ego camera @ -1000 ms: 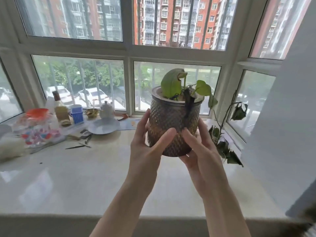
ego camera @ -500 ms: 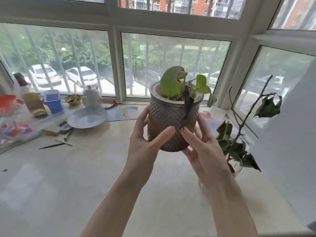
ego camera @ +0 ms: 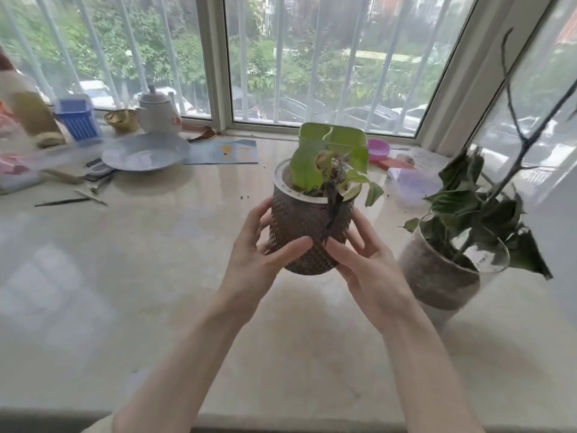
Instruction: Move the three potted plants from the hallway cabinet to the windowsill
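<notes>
two hands clasp the brown woven pot with green leaves (ego camera: 307, 235), left hand (ego camera: 259, 264) and right hand (ego camera: 368, 273) on opposite sides, fingers (ego camera: 292, 250) wrapped on its wall. it hangs upright just above the pale stone windowsill (ego camera: 156, 276), left of the glass potted plant (ego camera: 449, 270).

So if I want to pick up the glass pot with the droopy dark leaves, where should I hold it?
Probably low on the glass pot's round wall, one hand on each side, like the left hand and right hand cup the brown textured pot. Its tall branch and leaves crowd the top, so come from the sides.
</notes>
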